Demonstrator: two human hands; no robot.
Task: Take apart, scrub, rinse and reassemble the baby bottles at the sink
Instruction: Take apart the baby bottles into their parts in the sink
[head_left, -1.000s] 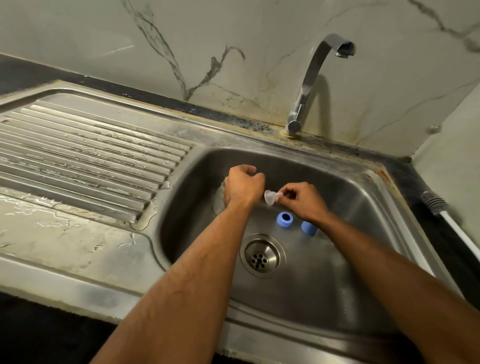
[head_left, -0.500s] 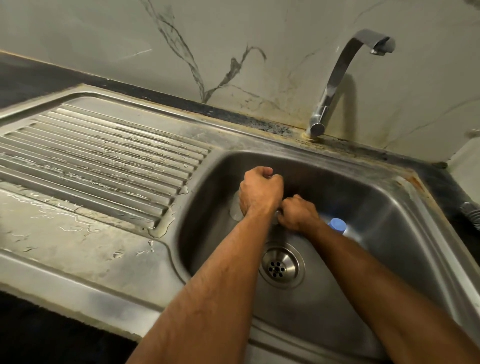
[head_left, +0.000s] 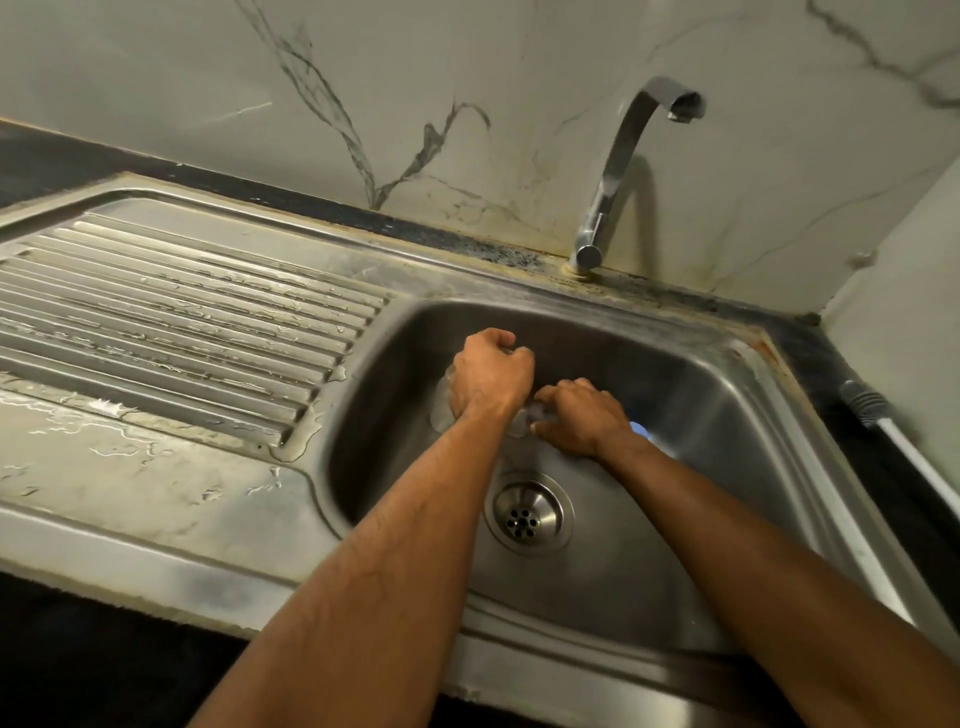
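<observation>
Over the far side of the sink, left hand wraps the clear bottle, right hand pinches its small clear piece: wet fingers, it could slip toward the drain.

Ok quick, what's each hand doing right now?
Left hand: fingers curled round the clear bottle.
Right hand: fingers pinch the clear teat.

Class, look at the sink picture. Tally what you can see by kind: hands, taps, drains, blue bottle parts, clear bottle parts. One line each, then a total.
Hands: 2 (left hand, right hand)
Taps: 1 (tap)
Drains: 1 (drain)
Blue bottle parts: 1 in view (blue part, mostly hidden)
Clear bottle parts: 2 (clear bottle, clear teat)
Total: 7
</observation>
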